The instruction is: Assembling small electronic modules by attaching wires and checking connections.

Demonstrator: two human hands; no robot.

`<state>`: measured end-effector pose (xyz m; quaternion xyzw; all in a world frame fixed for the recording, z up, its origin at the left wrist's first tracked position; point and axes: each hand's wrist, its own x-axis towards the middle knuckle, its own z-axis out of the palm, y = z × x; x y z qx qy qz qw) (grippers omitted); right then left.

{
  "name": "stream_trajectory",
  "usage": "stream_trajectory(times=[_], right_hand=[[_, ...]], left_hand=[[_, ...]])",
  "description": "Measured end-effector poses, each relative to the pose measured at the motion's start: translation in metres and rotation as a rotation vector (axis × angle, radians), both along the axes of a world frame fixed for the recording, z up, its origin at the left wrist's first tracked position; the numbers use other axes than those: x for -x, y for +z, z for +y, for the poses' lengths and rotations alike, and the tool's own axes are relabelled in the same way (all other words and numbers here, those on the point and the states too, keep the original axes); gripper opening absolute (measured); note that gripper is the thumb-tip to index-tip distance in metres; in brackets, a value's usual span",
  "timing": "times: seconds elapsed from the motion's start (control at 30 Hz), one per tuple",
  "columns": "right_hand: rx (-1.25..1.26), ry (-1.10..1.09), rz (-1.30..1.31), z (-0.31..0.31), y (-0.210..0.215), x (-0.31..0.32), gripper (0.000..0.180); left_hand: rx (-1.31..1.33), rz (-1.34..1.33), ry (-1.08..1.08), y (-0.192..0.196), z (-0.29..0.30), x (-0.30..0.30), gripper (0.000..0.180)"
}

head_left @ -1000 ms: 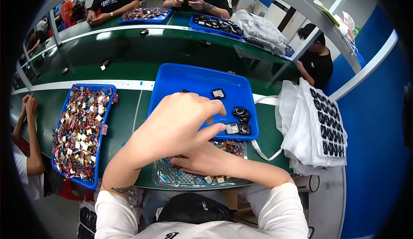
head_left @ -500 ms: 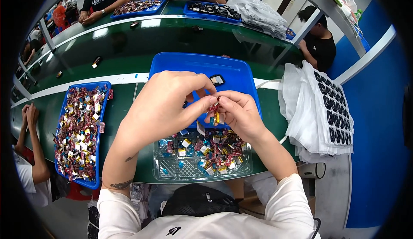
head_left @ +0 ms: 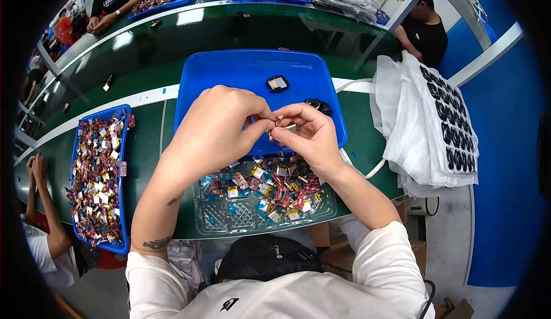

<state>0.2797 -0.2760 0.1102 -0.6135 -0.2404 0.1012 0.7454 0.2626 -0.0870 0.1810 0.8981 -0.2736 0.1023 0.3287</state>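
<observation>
Between my fingertips is a small red circuit board, mostly covered by the fingers. My left hand pinches it from the left, and my right hand grips it from the right. Both are over the near part of a blue tray. Inside that tray lie a black case part with a pale square and a round black case part, the latter just beyond my right fingers. Below my hands, a transparent compartment tray holds a heap of red boards with silver, yellow and blue pieces.
At left stands a blue tray heaped with similar boards. White sheets bearing rows of black parts are stacked at right. A green conveyor runs beyond. Co-workers sit across it; another person's forearms are at far left.
The view has shifted, bringing the round black part into sight. My hands still hold the board, now turned so that its yellow and blue piece no longer shows clearly.
</observation>
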Motion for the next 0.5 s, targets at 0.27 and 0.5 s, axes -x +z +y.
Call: stream_trajectory(times=[0.27,0.5], right_hand=[[-0.005,-0.018,-0.012,-0.001,0.004,0.000,0.034],[-0.198,0.125,0.239,-0.009,-0.005,-0.009,0.018]], left_hand=[[-0.075,-0.052,0.059,-0.001,0.003,0.000,0.014],[-0.177,-0.270,-0.092,0.006,-0.011,0.016,0.032]])
